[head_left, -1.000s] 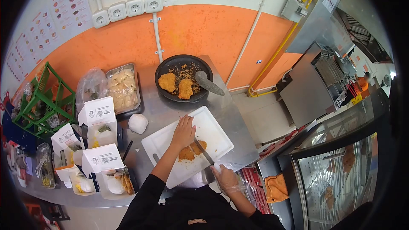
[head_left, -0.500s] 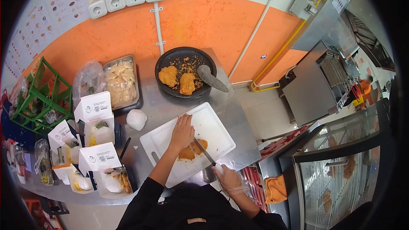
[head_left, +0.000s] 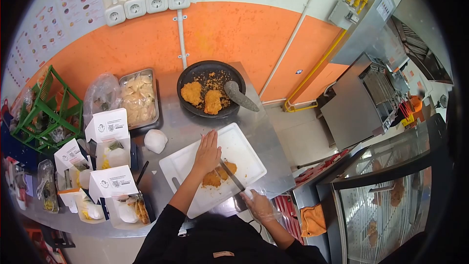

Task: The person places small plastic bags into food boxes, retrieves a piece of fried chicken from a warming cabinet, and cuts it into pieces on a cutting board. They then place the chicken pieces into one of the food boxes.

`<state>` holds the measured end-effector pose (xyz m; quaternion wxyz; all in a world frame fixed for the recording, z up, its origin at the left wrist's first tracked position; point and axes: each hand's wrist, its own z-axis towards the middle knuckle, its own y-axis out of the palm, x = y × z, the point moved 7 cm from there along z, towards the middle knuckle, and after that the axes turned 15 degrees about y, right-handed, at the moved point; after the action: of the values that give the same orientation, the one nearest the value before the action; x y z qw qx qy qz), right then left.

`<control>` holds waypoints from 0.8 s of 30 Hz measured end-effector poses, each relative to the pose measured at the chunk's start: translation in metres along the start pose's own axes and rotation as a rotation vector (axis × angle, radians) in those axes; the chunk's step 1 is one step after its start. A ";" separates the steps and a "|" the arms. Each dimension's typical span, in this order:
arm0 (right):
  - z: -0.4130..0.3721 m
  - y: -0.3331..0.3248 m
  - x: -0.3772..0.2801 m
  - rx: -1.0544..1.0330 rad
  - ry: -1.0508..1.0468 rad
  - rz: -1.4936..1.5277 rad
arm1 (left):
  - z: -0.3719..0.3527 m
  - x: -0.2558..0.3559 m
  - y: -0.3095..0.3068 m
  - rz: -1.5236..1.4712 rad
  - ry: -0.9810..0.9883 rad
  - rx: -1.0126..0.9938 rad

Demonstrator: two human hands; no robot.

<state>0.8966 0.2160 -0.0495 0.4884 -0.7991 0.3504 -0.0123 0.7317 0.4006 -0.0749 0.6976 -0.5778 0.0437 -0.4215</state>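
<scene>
A white cutting board (head_left: 246, 142) lies on the steel table with a piece of breaded fried chicken (head_left: 211, 180) on it. My right hand (head_left: 259, 206), in a clear plastic glove, is closed round the white handle of a knife (head_left: 233, 177). The blade lies across the chicken, crumbs scattered around it. My left hand (head_left: 208, 154) is flat with its fingers stretched out, its heel at the chicken and the blade's tip. Whether its palm presses on them is hidden. Behind the board, a black stone mortar (head_left: 188, 105) holds two fried pieces, crumbs and a grey pestle (head_left: 239, 97).
Open meal boxes (head_left: 115, 183) with rice stand on the left, near a wrapped white ball (head_left: 156, 141). Farther back are a metal tray (head_left: 155, 95) of pale pieces and a green basket (head_left: 49, 112). A glass display case (head_left: 386, 205) stands at the right; a person (head_left: 416, 102) is far behind.
My left hand's fingers have straightened and lie flatter. The knife still crosses the chicken, with a gap now showing along the blade. The whole view has shifted slightly.
</scene>
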 end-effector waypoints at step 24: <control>0.023 0.010 0.010 0.061 0.055 -0.076 | 0.009 -0.005 0.019 -0.047 0.068 0.010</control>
<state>0.9069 0.2249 -0.0723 0.5018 -0.7961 0.3324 -0.0633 0.7434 0.4107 -0.0901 0.6884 -0.5605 0.0517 -0.4575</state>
